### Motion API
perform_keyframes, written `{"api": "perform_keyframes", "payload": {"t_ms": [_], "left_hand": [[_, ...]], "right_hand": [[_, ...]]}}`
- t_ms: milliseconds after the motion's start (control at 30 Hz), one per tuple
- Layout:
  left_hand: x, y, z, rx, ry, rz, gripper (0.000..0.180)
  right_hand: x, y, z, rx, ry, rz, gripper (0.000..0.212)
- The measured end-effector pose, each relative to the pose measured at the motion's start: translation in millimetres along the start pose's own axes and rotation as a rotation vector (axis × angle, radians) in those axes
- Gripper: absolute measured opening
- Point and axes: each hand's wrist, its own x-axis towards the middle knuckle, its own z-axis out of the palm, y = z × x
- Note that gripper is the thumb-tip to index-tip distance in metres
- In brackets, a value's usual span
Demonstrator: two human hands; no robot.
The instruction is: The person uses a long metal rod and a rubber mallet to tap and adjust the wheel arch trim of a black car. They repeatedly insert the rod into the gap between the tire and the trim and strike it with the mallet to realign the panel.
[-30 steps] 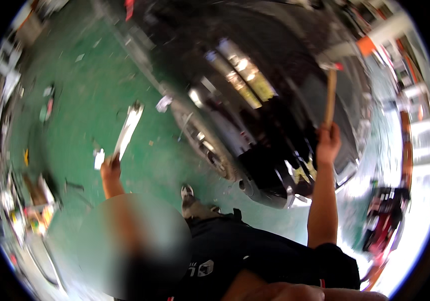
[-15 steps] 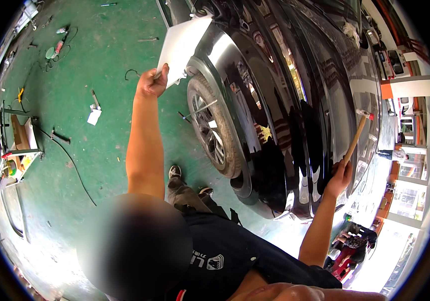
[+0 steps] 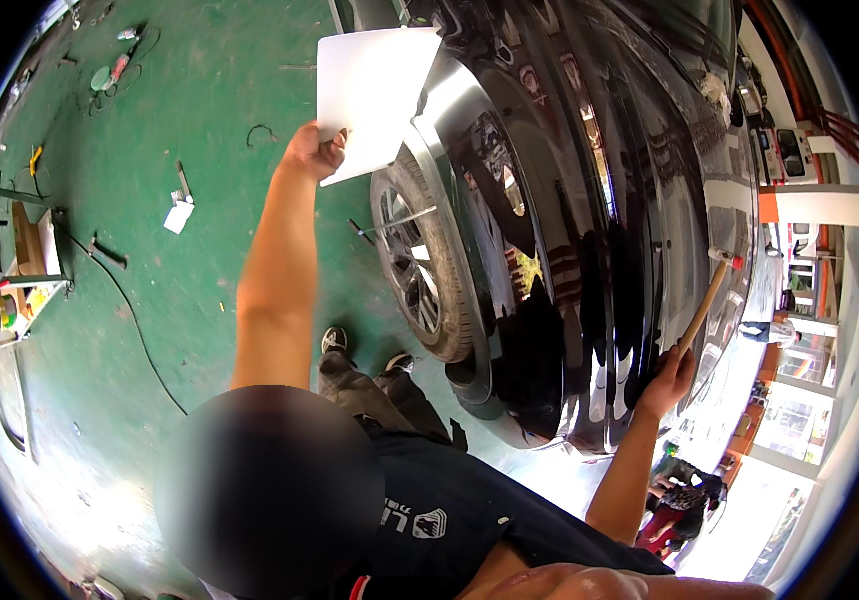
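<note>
My left hand [image 3: 315, 152] is closed on the lower left edge of a thin white flat sheet [image 3: 374, 95], held up in front of the wheel arch of a glossy black car [image 3: 559, 300]. Part of the tyre's top is hidden behind the sheet. On the other side, my right hand [image 3: 665, 383] grips the wooden handle of a hammer [image 3: 705, 308] near its end. The hammer's head, red at one end, points away from me over the car's side panels; I cannot tell whether it touches them. The car's wheel [image 3: 424, 260] lies between my two arms.
A thin rod with a dark crosspiece [image 3: 361, 232] juts from the wheel. On the green floor [image 3: 199, 290] lie a black cable [image 3: 134, 310], a white piece [image 3: 178, 216] and a corded tool [image 3: 119, 70]. A metal cart [image 3: 34, 265] stands left. People [image 3: 684, 500] are at lower right.
The white sheet has turned and shows a broader face, covering more of the tyre. My right hand and the hammer sit slightly lower in view. Both grips stay the same.
</note>
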Motion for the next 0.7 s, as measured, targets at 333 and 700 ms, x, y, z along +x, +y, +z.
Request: {"api": "perform_keyframes", "payload": {"t_ms": [333,700], "left_hand": [[-34,-38,11,0.013,0.126,0.104,0.048],[-120,-265,-50,0.109,0.422,0.402,0.049]], "right_hand": [[-2,10,-6,0.014,-0.021,0.017,0.025],[-3,9,-12,0.122,-0.182,-0.06,0.023]]}}
